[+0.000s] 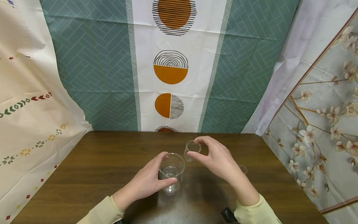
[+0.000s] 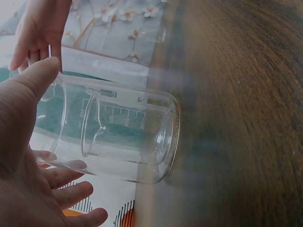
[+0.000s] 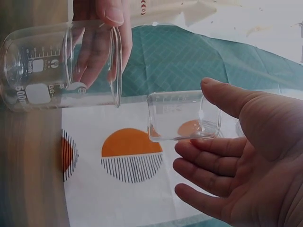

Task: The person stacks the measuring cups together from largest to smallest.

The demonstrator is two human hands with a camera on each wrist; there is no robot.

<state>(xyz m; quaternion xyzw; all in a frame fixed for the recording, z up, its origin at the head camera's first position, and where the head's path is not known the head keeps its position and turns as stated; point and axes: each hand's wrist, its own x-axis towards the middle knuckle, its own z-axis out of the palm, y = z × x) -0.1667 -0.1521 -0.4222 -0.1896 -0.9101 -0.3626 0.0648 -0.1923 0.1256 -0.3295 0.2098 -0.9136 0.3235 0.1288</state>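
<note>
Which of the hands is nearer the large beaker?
Left. The left hand grips the large beaker near its rim, thumb and fingers around it. The right hand is apart from it, off to its right, holding the small beaker.

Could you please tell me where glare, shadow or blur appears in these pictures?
Head view: pale glare on the table near the bottom edge, a dark shadow below the right hand; left wrist view: hazy, soft table surface beside the large beaker; right wrist view: washed-out pale cloth at upper right, blurred table along the left edge.
</note>
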